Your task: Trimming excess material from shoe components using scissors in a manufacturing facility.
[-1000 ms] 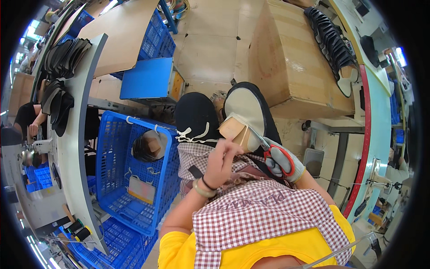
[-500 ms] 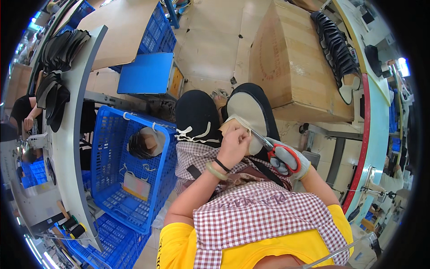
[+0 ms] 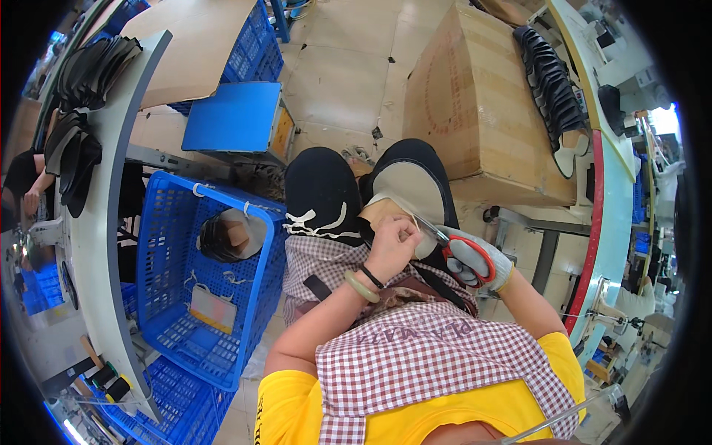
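Facing up, beige-and-tan piece (image 3: 406,184), red-handled scissors (image 3: 466,239) alongside

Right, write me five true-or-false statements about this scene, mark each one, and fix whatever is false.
1. The left hand holds the scissors. False: the gloved right hand holds the red-handled scissors.
2. The left hand is bare, with a bangle and a black band at its wrist. True.
3. The apron is plain white. False: the apron is checked.
4. A blue basket stands on the person's left. True.
5. The large cardboard box lies left of the knees. False: the cardboard box is ahead, to the right.
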Action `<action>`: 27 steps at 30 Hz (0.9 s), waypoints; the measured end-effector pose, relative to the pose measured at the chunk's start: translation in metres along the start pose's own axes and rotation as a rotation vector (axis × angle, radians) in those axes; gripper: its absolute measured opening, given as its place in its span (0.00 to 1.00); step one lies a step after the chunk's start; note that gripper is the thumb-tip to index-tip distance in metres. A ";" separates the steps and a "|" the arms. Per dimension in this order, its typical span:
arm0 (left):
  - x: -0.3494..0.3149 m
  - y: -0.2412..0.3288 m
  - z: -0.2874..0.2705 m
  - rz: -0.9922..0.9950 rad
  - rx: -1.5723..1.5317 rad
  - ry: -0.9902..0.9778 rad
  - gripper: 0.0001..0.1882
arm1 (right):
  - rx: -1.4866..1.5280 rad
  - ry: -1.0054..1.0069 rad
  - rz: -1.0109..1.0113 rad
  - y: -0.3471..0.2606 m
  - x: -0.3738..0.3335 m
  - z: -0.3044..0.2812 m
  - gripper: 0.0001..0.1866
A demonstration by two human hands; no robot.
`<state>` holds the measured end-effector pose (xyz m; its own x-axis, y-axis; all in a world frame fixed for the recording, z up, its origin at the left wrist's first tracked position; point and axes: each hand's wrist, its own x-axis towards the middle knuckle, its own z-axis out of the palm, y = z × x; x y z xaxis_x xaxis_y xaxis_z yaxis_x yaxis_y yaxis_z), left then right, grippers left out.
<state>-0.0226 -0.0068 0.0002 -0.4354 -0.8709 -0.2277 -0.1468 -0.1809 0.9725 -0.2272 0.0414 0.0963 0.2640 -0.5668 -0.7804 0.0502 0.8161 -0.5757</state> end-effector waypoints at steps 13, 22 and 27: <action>-0.012 0.002 0.004 0.106 -0.099 -0.096 0.04 | 0.105 0.058 0.165 -0.033 0.020 0.012 0.16; -0.023 0.004 0.003 0.398 0.094 -0.054 0.05 | 0.068 0.044 0.144 -0.033 0.038 0.007 0.15; -0.028 0.008 0.002 0.533 0.122 -0.094 0.04 | 0.135 0.016 0.011 -0.012 0.016 0.014 0.19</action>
<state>-0.0131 0.0166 0.0144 -0.5540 -0.7820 0.2854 0.0157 0.3329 0.9428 -0.2100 0.0237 0.0940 0.2498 -0.5584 -0.7911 0.1772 0.8295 -0.5296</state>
